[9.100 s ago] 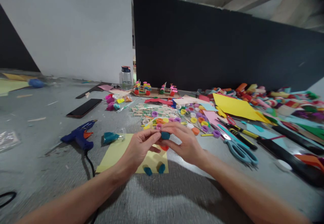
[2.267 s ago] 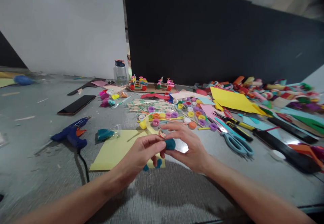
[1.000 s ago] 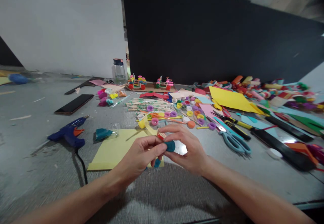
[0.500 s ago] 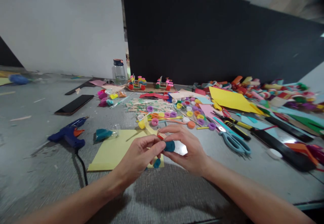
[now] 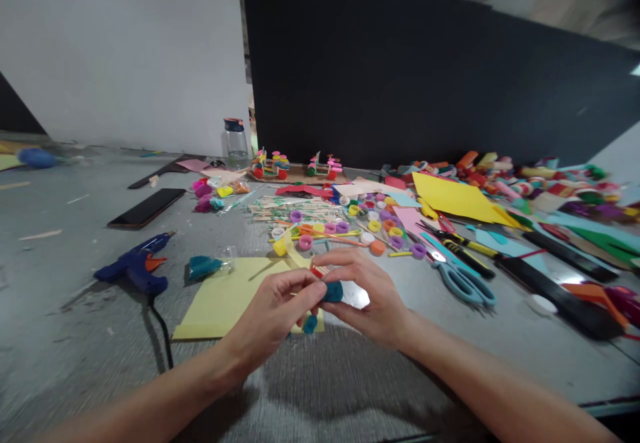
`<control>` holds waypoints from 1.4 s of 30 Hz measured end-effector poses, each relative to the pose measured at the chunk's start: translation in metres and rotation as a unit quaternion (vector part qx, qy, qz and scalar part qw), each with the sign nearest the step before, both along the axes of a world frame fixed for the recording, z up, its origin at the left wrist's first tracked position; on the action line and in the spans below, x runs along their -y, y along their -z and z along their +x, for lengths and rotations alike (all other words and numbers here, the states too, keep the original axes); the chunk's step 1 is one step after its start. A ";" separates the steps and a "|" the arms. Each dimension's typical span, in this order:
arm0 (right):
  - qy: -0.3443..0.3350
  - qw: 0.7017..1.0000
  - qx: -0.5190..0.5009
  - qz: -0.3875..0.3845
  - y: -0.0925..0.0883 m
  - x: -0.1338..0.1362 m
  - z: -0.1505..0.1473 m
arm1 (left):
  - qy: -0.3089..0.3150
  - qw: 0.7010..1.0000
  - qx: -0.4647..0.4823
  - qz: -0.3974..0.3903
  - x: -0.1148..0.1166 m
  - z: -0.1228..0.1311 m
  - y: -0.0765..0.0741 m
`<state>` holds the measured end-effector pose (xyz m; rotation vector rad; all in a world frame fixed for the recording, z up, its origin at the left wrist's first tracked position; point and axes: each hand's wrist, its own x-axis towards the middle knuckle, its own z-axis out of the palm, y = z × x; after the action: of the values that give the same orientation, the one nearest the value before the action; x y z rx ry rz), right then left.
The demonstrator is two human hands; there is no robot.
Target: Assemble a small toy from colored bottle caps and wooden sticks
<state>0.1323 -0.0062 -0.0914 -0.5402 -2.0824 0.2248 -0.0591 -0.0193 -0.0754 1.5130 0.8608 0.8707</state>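
Between both hands, low over the table, is a small teal lump (image 5: pixel 333 291) that looks like modelling clay. My left hand (image 5: pixel 280 304) pinches its left side with thumb and fingers. On the other side, my right hand (image 5: pixel 367 293) closes its fingers round the same lump. A small red and whitish piece (image 5: pixel 319 271) shows just above it, partly hidden by the fingers. Beneath the hands lies a pale yellow sheet (image 5: pixel 215 303), with another bit of teal clay (image 5: pixel 310 323) near its right edge. A bag of teal clay (image 5: pixel 204 267) rests at the sheet's upper left.
A blue glue gun (image 5: pixel 133 266) and a black phone (image 5: pixel 147 207) lie to the left. Bottle caps (image 5: pixel 377 247) and wooden sticks (image 5: pixel 295 209) spread behind the hands. Grey-blue scissors (image 5: pixel 463 283), pliers (image 5: pixel 470 243) and yellow paper (image 5: pixel 457 196) are on the right.
The teal lump has shifted slightly left and turned a little between my fingers. Both hands keep their grip in nearly the same place.
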 end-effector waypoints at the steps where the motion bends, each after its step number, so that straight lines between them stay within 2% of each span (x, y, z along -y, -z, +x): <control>1: 0.001 1.000 -0.001 0.000 0.000 0.000 0.000 | 0.004 1.000 0.000 -0.002 0.000 0.000 0.000; 10: -0.005 1.000 0.002 -0.006 -0.001 -0.002 0.003 | -0.005 0.999 0.022 -0.027 -0.002 0.000 0.000; 19: -0.016 1.000 -0.011 -0.004 -0.003 -0.001 0.001 | 0.036 0.998 0.039 -0.026 -0.003 0.000 0.003; 33: -0.012 0.999 -0.014 0.035 -0.004 -0.001 0.000 | 0.026 0.996 0.071 -0.036 -0.004 0.000 0.006; 42: -0.015 0.999 -0.006 0.051 -0.006 0.000 0.001 | 0.018 0.998 0.060 -0.031 -0.005 0.000 0.008</control>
<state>0.1330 -0.0062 -0.0851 -0.4457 -2.0797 0.1389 -0.0596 -0.0142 -0.0829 1.4034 0.7642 0.8914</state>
